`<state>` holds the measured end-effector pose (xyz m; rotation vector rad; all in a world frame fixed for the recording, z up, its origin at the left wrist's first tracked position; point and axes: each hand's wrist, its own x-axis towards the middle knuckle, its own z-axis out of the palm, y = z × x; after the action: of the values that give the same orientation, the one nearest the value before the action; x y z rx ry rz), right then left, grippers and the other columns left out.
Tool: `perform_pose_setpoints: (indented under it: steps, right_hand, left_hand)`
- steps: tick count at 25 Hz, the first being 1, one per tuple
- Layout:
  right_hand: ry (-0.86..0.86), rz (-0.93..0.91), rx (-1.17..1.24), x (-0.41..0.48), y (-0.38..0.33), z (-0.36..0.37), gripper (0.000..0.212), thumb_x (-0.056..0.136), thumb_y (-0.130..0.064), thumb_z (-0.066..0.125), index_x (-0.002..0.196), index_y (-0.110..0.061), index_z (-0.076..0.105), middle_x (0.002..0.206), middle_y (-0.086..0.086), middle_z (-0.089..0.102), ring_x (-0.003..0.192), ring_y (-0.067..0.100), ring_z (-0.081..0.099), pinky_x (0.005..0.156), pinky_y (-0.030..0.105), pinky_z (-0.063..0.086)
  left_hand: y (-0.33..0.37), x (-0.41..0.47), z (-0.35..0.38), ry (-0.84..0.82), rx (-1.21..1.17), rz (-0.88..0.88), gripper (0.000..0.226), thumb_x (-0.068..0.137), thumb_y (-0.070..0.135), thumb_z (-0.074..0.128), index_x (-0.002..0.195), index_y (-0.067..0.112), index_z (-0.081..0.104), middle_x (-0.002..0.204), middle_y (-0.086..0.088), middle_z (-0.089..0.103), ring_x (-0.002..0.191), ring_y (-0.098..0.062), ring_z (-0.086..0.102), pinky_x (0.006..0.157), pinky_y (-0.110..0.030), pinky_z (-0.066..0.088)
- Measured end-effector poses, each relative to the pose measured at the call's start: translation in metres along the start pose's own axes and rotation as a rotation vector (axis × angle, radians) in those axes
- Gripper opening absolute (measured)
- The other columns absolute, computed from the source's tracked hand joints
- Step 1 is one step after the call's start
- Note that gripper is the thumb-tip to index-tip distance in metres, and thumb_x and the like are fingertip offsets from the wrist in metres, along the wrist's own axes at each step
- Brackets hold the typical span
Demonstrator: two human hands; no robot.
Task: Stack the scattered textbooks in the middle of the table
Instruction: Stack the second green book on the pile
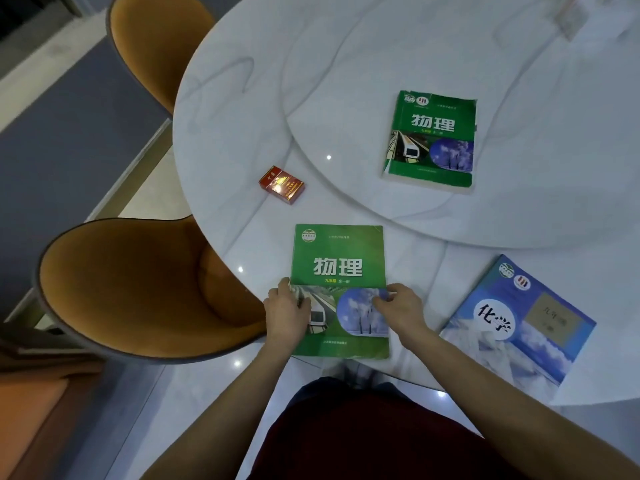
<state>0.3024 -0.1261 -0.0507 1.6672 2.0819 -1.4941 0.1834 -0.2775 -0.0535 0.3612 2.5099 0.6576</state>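
Hands frame our near green physics textbook [339, 271] at the counter [242, 116] edge: left hand [287, 308] seemingly pinching its side, right hand [398, 306] pressing flat. We should lift it level.

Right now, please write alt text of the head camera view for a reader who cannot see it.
Two bare hands, left hand and right hand, rest on a green textbook at the near edge of a white table. A second green textbook lies farther in, a blue textbook to the right.
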Motion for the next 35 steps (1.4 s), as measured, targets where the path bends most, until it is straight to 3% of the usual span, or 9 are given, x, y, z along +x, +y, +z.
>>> perform_pose_setpoints:
  steps: [3, 5, 9, 14, 17, 20, 24, 29, 35]
  right_hand:
    - [-0.015, 0.106, 0.096, 0.008, -0.004, -0.002, 0.012, 0.084, -0.011, 0.065, 0.076, -0.003, 0.062, 0.074, 0.013, 0.058, 0.070, 0.023, 0.052, 0.058, 0.028, 0.040]
    - [-0.044, 0.145, 0.109, 0.013, -0.002, -0.004, 0.028, 0.083, -0.009, 0.065, 0.058, -0.008, 0.051, 0.060, 0.008, 0.048, 0.058, 0.022, 0.048, 0.051, 0.026, 0.036]
    - [-0.135, 0.160, 0.179, 0.014, 0.004, -0.010, 0.023, 0.084, -0.004, 0.060, 0.064, -0.013, 0.055, 0.073, 0.014, 0.057, 0.069, 0.024, 0.055, 0.061, 0.032, 0.043]
    - [-0.221, 0.108, 0.335, 0.006, 0.005, -0.038, 0.014, 0.091, -0.012, 0.056, 0.080, -0.018, 0.050, 0.083, 0.007, 0.053, 0.079, 0.024, 0.051, 0.062, 0.031, 0.044]
    - [-0.165, 0.001, 0.440, 0.003, -0.006, -0.073, 0.016, 0.091, -0.009, 0.057, 0.078, -0.016, 0.051, 0.077, 0.005, 0.054, 0.071, 0.021, 0.049, 0.058, 0.027, 0.040]
    - [-0.107, -0.110, 0.513, 0.006, -0.021, -0.112, 0.011, 0.092, -0.008, 0.057, 0.083, -0.015, 0.055, 0.078, 0.005, 0.058, 0.074, 0.021, 0.052, 0.064, 0.031, 0.041]
    - [-0.039, -0.190, 0.537, 0.026, -0.033, -0.153, 0.007, 0.091, -0.008, 0.058, 0.098, -0.009, 0.057, 0.083, 0.008, 0.059, 0.081, 0.022, 0.055, 0.076, 0.036, 0.045]
    - [0.030, -0.233, 0.584, 0.053, -0.054, -0.192, 0.012, 0.092, -0.001, 0.054, 0.089, -0.012, 0.057, 0.076, 0.002, 0.061, 0.070, 0.015, 0.056, 0.066, 0.029, 0.046]
    - [0.168, -0.194, 0.575, 0.117, -0.082, -0.216, 0.012, 0.090, -0.001, 0.055, 0.097, -0.008, 0.060, 0.094, 0.016, 0.064, 0.087, 0.027, 0.058, 0.079, 0.038, 0.049]
  left_hand:
    - [0.005, 0.009, -0.010, -0.082, -0.194, -0.121, 0.037, 0.093, 0.020, 0.054, 0.127, 0.005, 0.049, 0.117, -0.018, 0.064, 0.103, -0.034, 0.063, 0.085, -0.039, 0.055]
    - [0.005, 0.009, -0.012, -0.155, -0.320, -0.127, 0.027, 0.095, 0.019, 0.051, 0.121, 0.010, 0.053, 0.115, -0.015, 0.068, 0.101, -0.031, 0.066, 0.087, -0.044, 0.056]
    - [-0.001, 0.000, -0.012, -0.171, -0.499, -0.107, 0.024, 0.098, 0.019, 0.045, 0.120, 0.024, 0.052, 0.112, -0.012, 0.070, 0.097, -0.029, 0.069, 0.086, -0.053, 0.057]
    - [0.024, -0.019, -0.027, -0.154, -0.696, -0.090, 0.024, 0.100, 0.015, 0.041, 0.109, 0.031, 0.055, 0.098, -0.012, 0.073, 0.084, -0.026, 0.073, 0.072, -0.044, 0.061]
    - [0.055, -0.014, -0.031, -0.168, -0.770, -0.073, 0.024, 0.100, 0.016, 0.041, 0.113, 0.029, 0.057, 0.096, -0.013, 0.074, 0.084, -0.029, 0.073, 0.072, -0.046, 0.061]
    - [0.095, -0.007, -0.033, -0.186, -0.821, -0.035, 0.025, 0.100, 0.016, 0.041, 0.119, 0.024, 0.056, 0.099, -0.016, 0.074, 0.086, -0.033, 0.073, 0.073, -0.048, 0.060]
    - [0.148, 0.004, -0.034, -0.191, -0.837, 0.035, 0.023, 0.100, 0.015, 0.043, 0.111, 0.026, 0.060, 0.094, -0.013, 0.075, 0.079, -0.028, 0.074, 0.065, -0.038, 0.059]
    - [0.207, 0.030, -0.032, -0.179, -0.801, 0.083, 0.027, 0.099, 0.014, 0.043, 0.094, 0.036, 0.058, 0.090, -0.008, 0.072, 0.079, -0.024, 0.070, 0.064, -0.034, 0.057]
    - [0.265, 0.090, -0.022, -0.183, -0.738, 0.129, 0.025, 0.098, 0.012, 0.044, 0.119, 0.019, 0.055, 0.095, -0.009, 0.067, 0.082, -0.023, 0.065, 0.065, -0.032, 0.053]
